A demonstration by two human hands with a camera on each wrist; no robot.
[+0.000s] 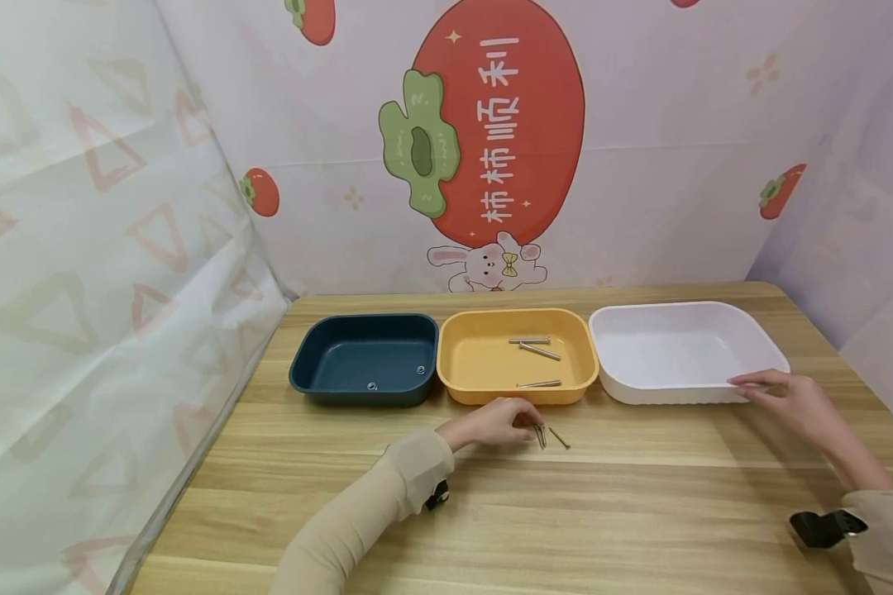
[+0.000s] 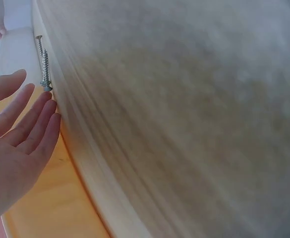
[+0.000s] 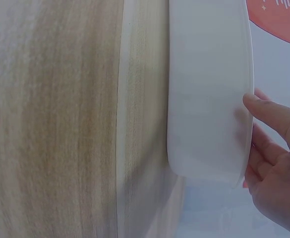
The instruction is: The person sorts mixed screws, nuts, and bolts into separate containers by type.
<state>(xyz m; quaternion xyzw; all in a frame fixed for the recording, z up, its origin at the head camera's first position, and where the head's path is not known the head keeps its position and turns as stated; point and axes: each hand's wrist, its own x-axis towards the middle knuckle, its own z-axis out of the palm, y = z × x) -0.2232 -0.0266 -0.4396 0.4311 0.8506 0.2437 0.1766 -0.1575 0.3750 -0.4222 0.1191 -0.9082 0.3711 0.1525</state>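
My left hand is low over the table in front of the yellow tray, its fingers loosely bent. Just beyond the fingertips lie a few brass-coloured screws. In the left wrist view those screws sit right by the fingertips, and nothing shows between thumb and fingers. My right hand pinches the front right rim of the white tray. The right wrist view has the thumb on the outer wall near the rim, with the other fingers past the edge, partly hidden.
Several long silver bolts lie inside the yellow tray. A dark blue tray at the left holds two small nuts. All three trays stand in a row on the wooden table, in front of a printed cloth backdrop.
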